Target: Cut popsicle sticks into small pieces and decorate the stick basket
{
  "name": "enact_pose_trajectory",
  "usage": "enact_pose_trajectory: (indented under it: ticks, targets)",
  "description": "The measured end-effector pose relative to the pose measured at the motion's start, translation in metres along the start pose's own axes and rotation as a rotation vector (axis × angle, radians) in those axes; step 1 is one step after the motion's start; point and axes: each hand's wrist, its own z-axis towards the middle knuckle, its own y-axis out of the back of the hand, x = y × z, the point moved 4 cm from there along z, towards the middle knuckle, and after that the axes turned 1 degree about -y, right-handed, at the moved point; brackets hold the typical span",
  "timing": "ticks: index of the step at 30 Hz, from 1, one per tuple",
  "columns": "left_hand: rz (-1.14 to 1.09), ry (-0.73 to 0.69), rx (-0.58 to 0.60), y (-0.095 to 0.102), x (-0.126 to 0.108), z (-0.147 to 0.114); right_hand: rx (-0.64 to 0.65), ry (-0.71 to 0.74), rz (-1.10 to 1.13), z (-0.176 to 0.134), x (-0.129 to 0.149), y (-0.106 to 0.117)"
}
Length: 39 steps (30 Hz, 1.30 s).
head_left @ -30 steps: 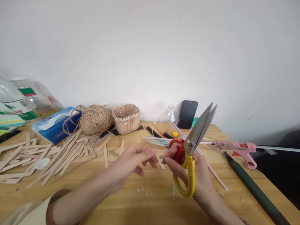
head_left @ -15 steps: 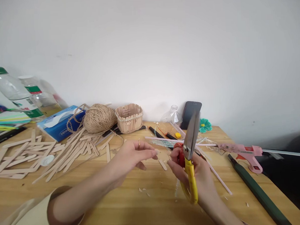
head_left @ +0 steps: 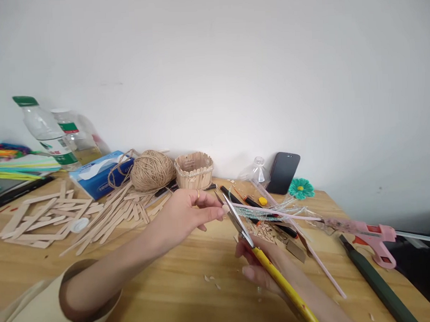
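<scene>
My left hand (head_left: 185,217) is closed in a pinch, with a small pale piece of craft stick (head_left: 225,208) at its fingertips. My right hand (head_left: 264,268) grips a pair of scissors (head_left: 277,274) by the handles, one of them yellow. The metal blades point up and left, parted, at the stick piece just beside my left fingertips. Behind the scissors lie silvery-green pipe cleaners (head_left: 253,211) and a heap of small cut wood bits (head_left: 266,233). My right hand hides part of the handles.
Loose craft sticks (head_left: 107,222), a twine ball (head_left: 152,171), a stick-covered basket (head_left: 194,173) and a tissue pack (head_left: 101,178) stand left and behind. A pink glue gun (head_left: 375,234), dark green tool (head_left: 377,279), phone (head_left: 284,172) and teal flower (head_left: 301,189) are rightward.
The scissors have tilted from upright to pointing left, and their blades have come to the stick piece at my left fingertips. The whole scene has shifted right in view.
</scene>
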Motion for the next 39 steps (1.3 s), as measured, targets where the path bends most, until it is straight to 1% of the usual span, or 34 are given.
enact_pose_trajectory:
  ticks: [7,12,19,25,32,39]
  targets:
    - [-0.029,0.017,0.029,0.002,0.002,0.001,0.008,-0.061,0.031,0.0,0.004,-0.003]
    - [-0.041,0.038,0.006,0.002,0.001,0.001,0.027,-0.032,-0.025,0.0,0.003,-0.004]
    - [-0.05,0.056,-0.019,0.001,0.003,0.001,0.025,-0.062,-0.089,0.001,0.001,-0.006]
    - [-0.057,0.046,-0.006,0.001,0.001,0.0,0.027,-0.063,-0.093,0.003,-0.004,-0.008]
    - [-0.106,0.076,-0.001,0.002,0.001,-0.002,-0.015,-0.102,-0.174,0.004,-0.004,-0.007]
    - [-0.092,0.083,-0.018,0.002,0.001,0.001,-0.051,-0.107,-0.182,0.006,-0.006,-0.008]
